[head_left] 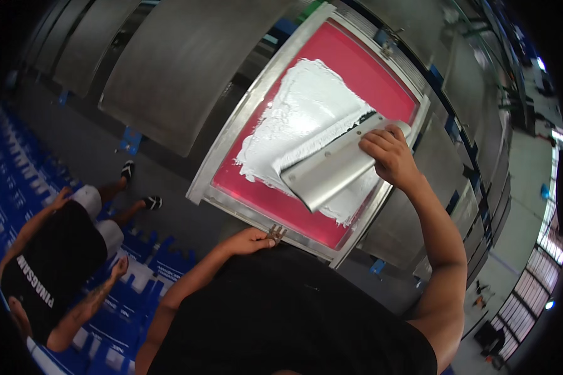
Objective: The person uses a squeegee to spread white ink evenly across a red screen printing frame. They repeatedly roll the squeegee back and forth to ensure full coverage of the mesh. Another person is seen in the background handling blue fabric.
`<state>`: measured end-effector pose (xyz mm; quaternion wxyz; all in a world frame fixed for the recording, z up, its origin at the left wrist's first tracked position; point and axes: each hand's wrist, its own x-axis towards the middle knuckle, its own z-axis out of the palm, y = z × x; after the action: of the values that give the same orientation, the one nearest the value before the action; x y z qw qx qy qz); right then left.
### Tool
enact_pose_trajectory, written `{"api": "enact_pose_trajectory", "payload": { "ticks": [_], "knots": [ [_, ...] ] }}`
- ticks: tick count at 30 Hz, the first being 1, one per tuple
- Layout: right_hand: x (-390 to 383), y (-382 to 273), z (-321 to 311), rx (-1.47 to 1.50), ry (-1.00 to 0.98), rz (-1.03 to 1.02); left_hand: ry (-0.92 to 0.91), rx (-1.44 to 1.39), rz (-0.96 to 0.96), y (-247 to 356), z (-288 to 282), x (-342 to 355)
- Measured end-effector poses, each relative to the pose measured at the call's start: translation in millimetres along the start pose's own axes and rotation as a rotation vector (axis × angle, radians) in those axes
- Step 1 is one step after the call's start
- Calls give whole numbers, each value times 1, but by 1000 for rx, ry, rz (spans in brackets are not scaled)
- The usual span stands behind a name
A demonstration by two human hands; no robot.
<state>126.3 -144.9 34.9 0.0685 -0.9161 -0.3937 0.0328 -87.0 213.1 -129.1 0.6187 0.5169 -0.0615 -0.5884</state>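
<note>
A screen printing frame (232,130) of pale metal lies in front of me, its mesh (369,56) red. Thick white ink (309,106) spreads over much of the mesh, with rough edges. My right hand (389,153) grips the upper right end of a wide metal squeegee (331,164), fingers over its top. The squeegee lies slanted across the screen, its far long edge in the ink. At the frame's near edge, my left hand (254,240) is closed at a small metal clamp (276,233); its fingertips are partly hidden.
Flat metal platens (169,69) stand to the left, and more platens (447,169) to the right. A person (59,262) in a black shirt is at lower left, beside blue-and-white printed pieces (138,300) laid out in rows. A barred window (534,275) is at far right.
</note>
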Motion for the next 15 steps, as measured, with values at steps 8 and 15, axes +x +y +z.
{"api": "enact_pose_trajectory", "payload": {
  "ticks": [8,15],
  "knots": [
    [-60,6,-6,117,160,622,9,46,10,12,63,13],
    [-34,0,20,-1,233,672,-34,59,31,-3,57,3]
  ]
}}
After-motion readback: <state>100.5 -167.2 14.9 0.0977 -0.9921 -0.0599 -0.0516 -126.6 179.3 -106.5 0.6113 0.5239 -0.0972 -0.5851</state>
